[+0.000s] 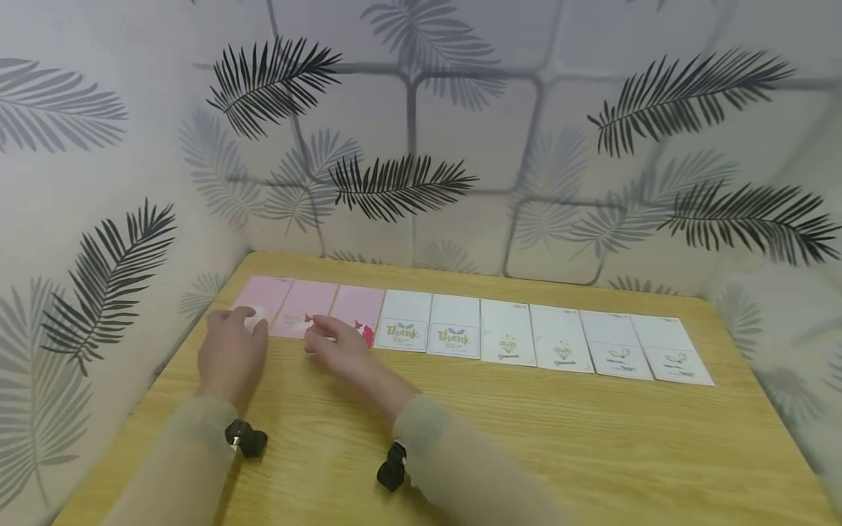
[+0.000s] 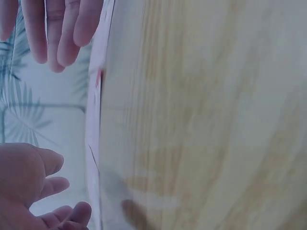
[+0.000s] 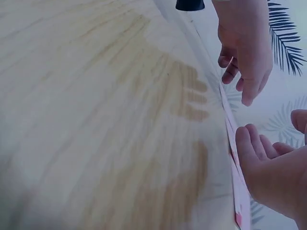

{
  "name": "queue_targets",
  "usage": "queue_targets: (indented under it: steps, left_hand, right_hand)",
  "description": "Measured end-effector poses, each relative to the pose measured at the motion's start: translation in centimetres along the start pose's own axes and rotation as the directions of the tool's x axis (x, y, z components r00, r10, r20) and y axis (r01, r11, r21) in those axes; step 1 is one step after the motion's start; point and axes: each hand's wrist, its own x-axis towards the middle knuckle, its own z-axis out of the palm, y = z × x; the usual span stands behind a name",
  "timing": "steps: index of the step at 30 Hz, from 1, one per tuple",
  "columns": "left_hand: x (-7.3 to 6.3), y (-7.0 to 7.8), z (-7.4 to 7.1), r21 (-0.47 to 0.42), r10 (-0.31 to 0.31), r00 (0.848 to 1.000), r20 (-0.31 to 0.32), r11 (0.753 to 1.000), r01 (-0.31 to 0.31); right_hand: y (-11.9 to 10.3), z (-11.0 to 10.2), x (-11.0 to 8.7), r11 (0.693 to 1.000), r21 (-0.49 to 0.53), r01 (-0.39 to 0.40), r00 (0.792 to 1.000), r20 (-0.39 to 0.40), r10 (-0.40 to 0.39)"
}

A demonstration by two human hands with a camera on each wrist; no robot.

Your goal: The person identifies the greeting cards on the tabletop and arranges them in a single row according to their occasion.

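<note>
My left hand (image 1: 233, 354) is over the lower part of the leftmost pink card (image 1: 266, 288), its fingers loosely bent beside a whitish patch. To its right, my right hand (image 1: 342, 354) hovers at the lower edges of the second pink card (image 1: 312, 296) and the third pink card (image 1: 360, 299), which carry red pictures. In the left wrist view, gaps show between the relaxed fingers (image 2: 55, 184) of the left hand. The right wrist view has the right hand (image 3: 273, 167) with its fingers extended and nothing in its grasp.
The row continues right with two "Thank you" cards (image 1: 401, 332), two cards with a gold diamond (image 1: 506, 343) and two with a leaf print (image 1: 618, 358). All lie flat on the wooden table (image 1: 526, 446). Leaf-patterned wall covering (image 1: 460, 131) stands behind and at the sides.
</note>
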Motion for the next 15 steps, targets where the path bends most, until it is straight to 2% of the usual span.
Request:
queue_targets:
  steps: [3, 7, 12, 15]
  left_hand:
    - [-0.4, 0.9, 0.1, 0.018, 0.042, 0.999, 0.008, 0.999, -0.042]
    - [-1.2, 2.5, 0.1, 0.048, 0.111, 0.994, 0.015, 0.993, -0.111]
    - [-2.6, 4.4, 0.2, 0.059, 0.179, 0.984, 0.019, 0.982, -0.179]
    - [-3.4, 5.4, 0.5, 0.08, 0.229, 0.973, 0.015, 0.97, -0.23]
  right_hand:
    - [-0.5, -1.5, -0.8, 0.988, -0.152, 0.022, 1.0, -0.016, -0.024]
    - [-1.0, -3.5, -2.2, 0.938, -0.343, 0.039, 0.998, -0.032, -0.053]
    - [-1.5, -5.7, -4.0, 0.885, -0.461, 0.065, 0.996, -0.028, -0.088]
    - [-1.7, -7.1, -5.2, 0.865, -0.498, 0.063, 0.995, -0.034, -0.092]
